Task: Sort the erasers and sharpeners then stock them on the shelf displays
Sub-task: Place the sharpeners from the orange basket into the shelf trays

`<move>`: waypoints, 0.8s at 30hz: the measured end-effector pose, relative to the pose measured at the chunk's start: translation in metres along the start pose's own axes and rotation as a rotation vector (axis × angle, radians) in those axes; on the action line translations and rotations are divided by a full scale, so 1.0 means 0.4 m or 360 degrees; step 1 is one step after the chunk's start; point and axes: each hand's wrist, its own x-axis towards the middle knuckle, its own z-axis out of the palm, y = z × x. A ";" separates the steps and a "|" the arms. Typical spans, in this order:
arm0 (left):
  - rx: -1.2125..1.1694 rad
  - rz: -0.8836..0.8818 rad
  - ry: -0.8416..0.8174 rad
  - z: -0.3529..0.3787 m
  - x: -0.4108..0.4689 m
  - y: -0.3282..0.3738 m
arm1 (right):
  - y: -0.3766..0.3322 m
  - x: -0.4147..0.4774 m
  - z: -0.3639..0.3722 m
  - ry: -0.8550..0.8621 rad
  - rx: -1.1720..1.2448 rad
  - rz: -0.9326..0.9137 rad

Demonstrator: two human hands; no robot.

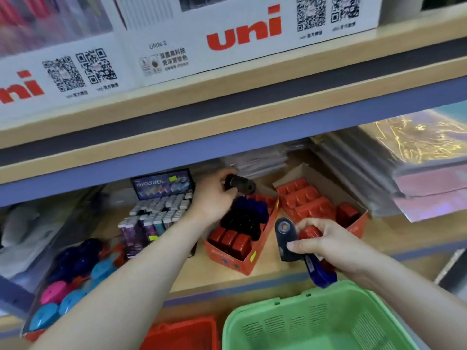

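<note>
My left hand (214,198) grips a black sharpener (240,185) above the back of an orange display box (242,258) on the shelf. That box holds red, black and blue sharpeners in rows. My right hand (328,246) holds several sharpeners together: a dark navy one (285,238) pinched by the thumb, a red one (309,233) and a blue one (321,272) sticking out below the palm. A second orange box (358,223) to the right holds red sharpeners. A display of boxed erasers (156,215) stands to the left.
A green basket (252,319) sits below my right hand, a red basket (182,334) to its left. A clear tray of round blue and pink sharpeners (68,289) fills the shelf's left. Stacked plastic-wrapped notebooks (379,168) lie at the right. White pen boxes (227,39) stand on the upper shelf.
</note>
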 end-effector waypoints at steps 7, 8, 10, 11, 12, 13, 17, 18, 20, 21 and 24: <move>0.0508 0.0063 -0.0245 0.088 0.116 -0.027 | 0.010 0.022 -0.004 -0.0084 0.0035 0.0007; 0.0536 0.0073 -0.0274 0.095 0.122 -0.022 | 0.009 0.024 -0.008 -0.0086 0.0047 -0.0001; 0.0592 0.0069 -0.0332 0.107 0.135 -0.020 | 0.008 0.027 -0.019 -0.0084 0.0094 0.0000; 0.0635 0.0070 -0.0349 0.111 0.142 -0.020 | 0.006 0.026 -0.026 -0.0082 0.0132 0.0004; 0.0701 0.0076 -0.0356 0.114 0.149 -0.021 | 0.005 0.026 -0.029 -0.0080 0.0177 0.0006; 0.0751 0.0077 -0.0362 0.118 0.158 -0.024 | 0.004 0.027 -0.034 -0.0074 0.0223 0.0009; 0.0794 0.0077 -0.0395 0.126 0.173 -0.030 | 0.011 0.034 -0.048 0.0002 0.0383 0.0022; 0.0816 0.0105 -0.0410 0.127 0.175 -0.031 | 0.014 0.038 -0.049 0.0013 0.0439 0.0020; 0.0922 0.0152 -0.0460 0.127 0.171 -0.025 | 0.016 0.042 -0.049 0.0028 0.0555 0.0019; 0.0986 0.0139 -0.0495 0.125 0.165 -0.018 | 0.017 0.043 -0.048 0.0034 0.0622 0.0026; 0.0853 0.0164 -0.0383 0.112 0.116 0.025 | 0.017 0.046 -0.042 0.0071 0.0886 0.0045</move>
